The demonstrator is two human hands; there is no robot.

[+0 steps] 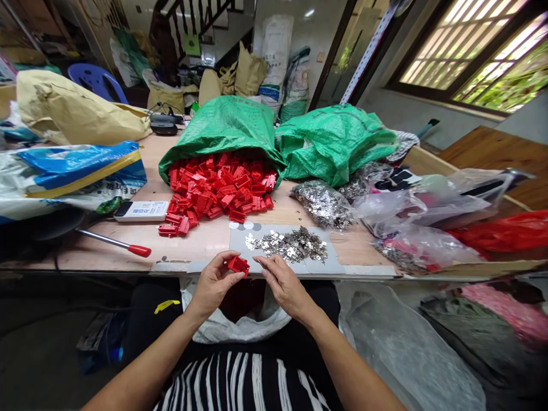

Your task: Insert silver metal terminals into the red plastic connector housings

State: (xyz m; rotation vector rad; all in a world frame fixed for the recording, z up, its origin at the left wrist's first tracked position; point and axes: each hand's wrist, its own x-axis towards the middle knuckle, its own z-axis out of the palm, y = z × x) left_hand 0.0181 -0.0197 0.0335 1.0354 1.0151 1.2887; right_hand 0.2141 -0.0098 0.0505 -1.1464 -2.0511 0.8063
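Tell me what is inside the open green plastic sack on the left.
Boxy red plastic parts lie in the mouth of the green plastic sack and spill onto the pale wooden table. Its top covers anything deeper.

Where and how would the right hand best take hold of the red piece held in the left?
Probably by its exposed right end, pinched from the right: the left hand grips the red piece nearer its left side, leaving that end free. The right hand seems to pinch something small already, so it may need freeing first.
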